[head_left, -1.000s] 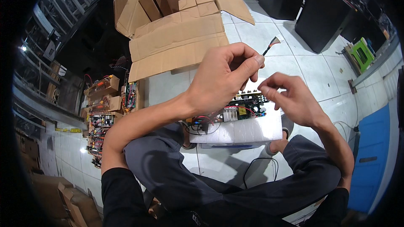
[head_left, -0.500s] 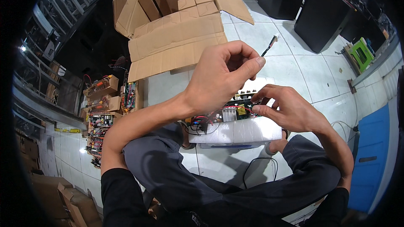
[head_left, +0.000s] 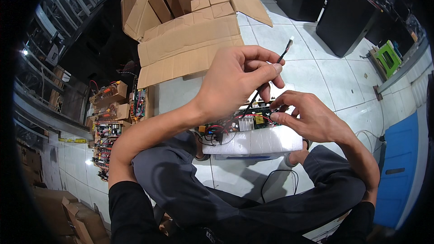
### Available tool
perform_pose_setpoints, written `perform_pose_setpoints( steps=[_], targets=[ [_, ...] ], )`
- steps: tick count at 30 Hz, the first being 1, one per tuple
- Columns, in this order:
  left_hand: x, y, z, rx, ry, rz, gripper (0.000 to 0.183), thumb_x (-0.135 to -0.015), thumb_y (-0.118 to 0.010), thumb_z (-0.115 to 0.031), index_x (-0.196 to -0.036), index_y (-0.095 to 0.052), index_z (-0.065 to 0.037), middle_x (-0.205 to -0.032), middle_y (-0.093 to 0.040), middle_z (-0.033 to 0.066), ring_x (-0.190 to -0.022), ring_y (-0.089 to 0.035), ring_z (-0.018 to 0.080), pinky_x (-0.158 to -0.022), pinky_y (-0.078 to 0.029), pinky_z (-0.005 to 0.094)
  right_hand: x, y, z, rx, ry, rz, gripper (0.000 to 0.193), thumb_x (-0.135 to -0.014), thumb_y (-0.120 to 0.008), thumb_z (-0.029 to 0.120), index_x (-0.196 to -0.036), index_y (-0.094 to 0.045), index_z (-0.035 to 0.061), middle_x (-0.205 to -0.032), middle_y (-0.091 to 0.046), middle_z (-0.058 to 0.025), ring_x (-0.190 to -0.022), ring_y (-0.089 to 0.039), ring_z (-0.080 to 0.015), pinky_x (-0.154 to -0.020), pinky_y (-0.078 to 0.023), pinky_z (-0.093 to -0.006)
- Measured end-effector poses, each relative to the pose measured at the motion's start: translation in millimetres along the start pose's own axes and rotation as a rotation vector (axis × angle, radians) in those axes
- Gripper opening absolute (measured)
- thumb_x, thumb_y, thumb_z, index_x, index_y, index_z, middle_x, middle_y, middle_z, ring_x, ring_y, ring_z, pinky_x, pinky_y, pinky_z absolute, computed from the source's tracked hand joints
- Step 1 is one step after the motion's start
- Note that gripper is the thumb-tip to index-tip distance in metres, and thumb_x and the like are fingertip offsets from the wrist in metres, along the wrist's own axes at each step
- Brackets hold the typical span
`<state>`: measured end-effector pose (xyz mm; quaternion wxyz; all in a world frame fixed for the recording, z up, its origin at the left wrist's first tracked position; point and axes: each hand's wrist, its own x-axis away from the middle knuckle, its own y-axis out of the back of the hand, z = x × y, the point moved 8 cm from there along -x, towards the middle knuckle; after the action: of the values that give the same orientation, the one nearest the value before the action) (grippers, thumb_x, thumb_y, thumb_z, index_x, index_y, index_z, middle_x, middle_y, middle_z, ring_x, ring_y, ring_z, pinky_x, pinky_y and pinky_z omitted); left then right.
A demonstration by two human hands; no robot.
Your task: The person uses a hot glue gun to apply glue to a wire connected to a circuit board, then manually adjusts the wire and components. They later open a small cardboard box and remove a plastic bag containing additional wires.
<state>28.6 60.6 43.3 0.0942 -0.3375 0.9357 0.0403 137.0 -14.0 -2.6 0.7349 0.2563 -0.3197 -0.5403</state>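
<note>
Pinched between the thumb and fingers of my left hand is a thin black cable with a small white plug at its upper tip. The cable's lower part hangs below my fingers toward the circuit board. This board carries a silver heat sink, a yellow component and red and black wires. It rests on a block of white foam between my legs. My right hand is at the board's right end, its thumb and curled fingers gripping there; the exact part under the fingertips is partly hidden.
An open cardboard carton packed with small brown boxes stands ahead. More circuit boards line the floor at left. Black speaker cabinets, a green stool and a blue panel are at right. A loose black cable lies near my legs.
The fingers of my left hand have shifted and spread along the cable, whose plug tip has moved slightly left and now points more upright. My right hand has stayed in place.
</note>
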Motion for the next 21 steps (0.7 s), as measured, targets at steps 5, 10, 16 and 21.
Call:
perform_pose_setpoints(
  steps=[5, 10, 16, 21],
  targets=[
    [0.2, 1.1, -0.4, -0.011, 0.016, -0.008, 0.031, -0.094, -0.061, -0.015, -0.112, -0.061, 0.011, -0.084, -0.07, 0.0142, -0.062, -0.063, 0.0128, -0.06, -0.052, 0.0239, 0.5, 1.0, -0.1, -0.018, 0.054, -0.046, 0.039, -0.093, -0.062, 0.03, -0.102, -0.067, -0.0081, -0.092, -0.066, -0.0235, -0.082, -0.066, -0.0306, -0.075, -0.052, -0.0413],
    [0.2, 1.2, -0.7, 0.021, 0.033, -0.005, 0.034, -0.095, -0.062, -0.017, -0.113, -0.06, 0.012, -0.082, -0.069, 0.0128, -0.06, -0.063, 0.0122, -0.059, -0.051, 0.0235, -0.7, 0.8, 0.3, 0.013, 0.016, -0.007, 0.041, -0.092, -0.065, 0.03, -0.109, -0.065, -0.0072, -0.101, -0.067, -0.0214, -0.09, -0.067, -0.0295, -0.075, -0.056, -0.0416],
    [0.2, 0.0, -1.5, 0.013, 0.007, 0.005, 0.032, -0.096, -0.061, -0.018, -0.111, -0.061, 0.011, -0.081, -0.068, 0.0118, -0.059, -0.062, 0.0117, -0.056, -0.05, 0.0228, 1.0, 2.8, 2.5, -0.031, 0.044, -0.043, 0.041, -0.093, -0.063, 0.031, -0.104, -0.066, -0.0086, -0.094, -0.066, -0.0235, -0.084, -0.066, -0.0321, -0.077, -0.052, -0.0419],
    [-0.1, -0.8, -0.5, 0.011, 0.023, 0.016, 0.024, -0.095, -0.064, -0.016, -0.103, -0.063, 0.007, -0.08, -0.069, 0.011, -0.059, -0.062, 0.011, -0.055, -0.05, 0.0226, 1.6, 9.2, 2.1, -0.036, 0.057, -0.078, 0.039, -0.093, -0.063, 0.028, -0.109, -0.065, -0.007, -0.103, -0.066, -0.021, -0.092, -0.067, -0.0296, -0.078, -0.054, -0.0409]
  ],
)
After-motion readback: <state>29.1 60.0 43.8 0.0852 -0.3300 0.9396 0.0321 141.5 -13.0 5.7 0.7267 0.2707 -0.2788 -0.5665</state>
